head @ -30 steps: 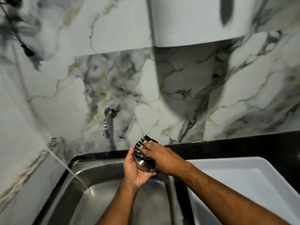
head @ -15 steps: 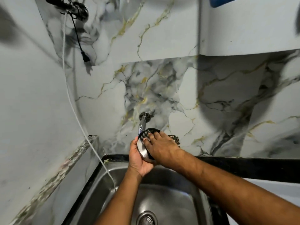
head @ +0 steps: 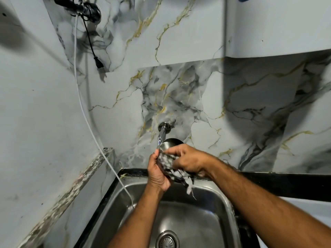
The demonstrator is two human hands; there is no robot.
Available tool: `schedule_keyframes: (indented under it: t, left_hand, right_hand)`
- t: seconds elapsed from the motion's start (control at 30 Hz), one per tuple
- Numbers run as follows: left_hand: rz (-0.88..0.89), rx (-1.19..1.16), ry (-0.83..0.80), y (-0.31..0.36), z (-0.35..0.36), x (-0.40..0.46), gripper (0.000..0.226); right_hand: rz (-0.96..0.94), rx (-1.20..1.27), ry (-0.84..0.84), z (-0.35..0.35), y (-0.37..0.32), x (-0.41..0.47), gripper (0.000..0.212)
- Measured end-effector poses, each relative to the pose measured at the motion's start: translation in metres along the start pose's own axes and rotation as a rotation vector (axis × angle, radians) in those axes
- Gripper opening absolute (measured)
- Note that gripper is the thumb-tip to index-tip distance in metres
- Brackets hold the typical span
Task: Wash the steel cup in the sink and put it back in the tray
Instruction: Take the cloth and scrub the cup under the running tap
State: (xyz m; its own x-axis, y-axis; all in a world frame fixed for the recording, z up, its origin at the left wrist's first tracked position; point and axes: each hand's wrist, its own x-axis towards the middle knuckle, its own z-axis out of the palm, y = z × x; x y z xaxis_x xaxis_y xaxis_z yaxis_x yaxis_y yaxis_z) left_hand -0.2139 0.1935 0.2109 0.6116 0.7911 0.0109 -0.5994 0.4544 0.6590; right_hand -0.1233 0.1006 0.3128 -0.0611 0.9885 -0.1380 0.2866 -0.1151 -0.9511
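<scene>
Scrubbing was the step in hand: left hand fingers wrapped round the steel cup, held over the sink below the tap; right hand fingers clamped on a checked cloth vs the cup wall. Next probably needs a rinse, then the tray. Vs 0.5 s ago, cloth was outside the cup, its mouth uncovered.

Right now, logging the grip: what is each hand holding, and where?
Left hand cradles the steel cup from beneath; right hand presses a checked cloth against its side.
</scene>
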Motion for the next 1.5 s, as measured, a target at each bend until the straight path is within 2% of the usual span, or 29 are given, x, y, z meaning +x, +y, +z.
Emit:
schedule_keyframes:
  t: [0.1,0.13,0.17,0.2,0.27,0.3,0.4,0.47,0.53,0.63,0.7,0.77,0.83,0.9,1.0,1.07,1.1,1.17,1.27,1.33,1.4,1.5]
  left_hand:
    - [0.020,-0.022,-0.034,-0.005,0.008,0.000,0.056]
    - [0.016,0.006,-0.045,-0.007,0.012,-0.001,0.060]
    - [0.000,0.017,-0.035,-0.008,0.014,-0.002,0.060]
    - [-0.015,-0.006,-0.032,-0.008,0.014,-0.002,0.057]
    - [-0.002,-0.028,-0.029,-0.003,0.010,0.001,0.054]
    - [0.018,-0.025,-0.016,0.002,0.008,0.001,0.053]
    - [-0.024,-0.017,-0.049,0.016,0.002,0.001,0.056]
    - [-0.079,-0.012,-0.069,0.022,-0.002,-0.001,0.061]
    - [-0.093,-0.017,-0.057,0.023,-0.005,-0.002,0.063]
    - [-0.141,-0.017,-0.045,0.018,-0.004,-0.002,0.063]
    - [-0.159,-0.018,-0.015,0.016,-0.002,-0.003,0.062]
    - [-0.166,-0.024,-0.004,0.018,-0.003,-0.002,0.062]
    - [-0.195,-0.033,0.001,0.020,-0.006,-0.001,0.064]
    - [-0.233,-0.022,0.006,0.020,-0.011,0.001,0.065]
    - [-0.291,0.008,-0.029,0.016,-0.011,-0.001,0.062]
    - [-0.307,0.007,-0.045,0.011,-0.016,-0.003,0.061]
    - [-0.311,0.009,-0.039,0.009,-0.018,-0.004,0.062]
    - [-0.300,0.014,-0.032,0.006,-0.024,-0.005,0.065]
    - [-0.237,-0.008,-0.004,0.008,-0.018,-0.002,0.065]
    - [-0.184,-0.004,0.026,0.009,-0.014,0.003,0.065]
    - [-0.151,0.019,0.072,0.007,-0.015,0.006,0.068]
    - [-0.130,0.014,0.074,0.001,-0.022,0.006,0.091]
  right_hand:
    - [-0.041,0.854,0.224,0.017,0.007,0.018,0.038]
    - [-0.056,1.066,0.311,0.021,0.006,0.026,0.034]
    - [-0.074,1.186,0.385,0.023,0.005,0.033,0.031]
    - [-0.083,1.194,0.429,0.024,0.005,0.037,0.030]
    - [-0.102,0.942,0.390,0.021,0.006,0.034,0.031]
    - [-0.112,0.729,0.290,0.017,0.010,0.030,0.031]
    - [-0.082,-0.086,-0.012,0.003,0.005,0.016,0.043]
    - [-0.030,-0.511,-0.104,-0.004,-0.009,0.010,0.053]
    - [-0.068,-0.816,-0.134,-0.002,-0.022,0.004,0.049]
    - [-0.157,-1.266,-0.120,0.006,-0.020,0.000,0.023]
    - [-0.233,-1.553,-0.105,0.006,-0.005,0.008,0.017]
    - [-0.280,-1.849,-0.049,-0.002,0.012,0.020,0.026]
    - [-0.250,-2.042,-0.005,-0.011,0.028,0.026,0.051]
    - [-0.288,-2.119,0.039,-0.016,0.034,0.026,0.068]
    - [-0.506,-2.009,0.084,-0.015,0.038,0.029,0.073]
    - [-0.583,-1.938,-0.007,-0.019,0.040,0.032,0.076]
    - [-0.573,-1.902,-0.062,-0.022,0.040,0.032,0.079]
    - [-0.433,-1.859,-0.119,-0.025,0.036,0.030,0.083]
    - [-0.221,-1.831,-0.033,-0.014,0.029,0.029,0.084]
    - [-0.088,-1.776,-0.018,-0.002,0.024,0.026,0.074]
    - [-0.031,-1.695,-0.066,0.007,0.019,0.020,0.054]
    - [-0.015,-1.453,-0.150,0.015,0.010,0.010,0.028]
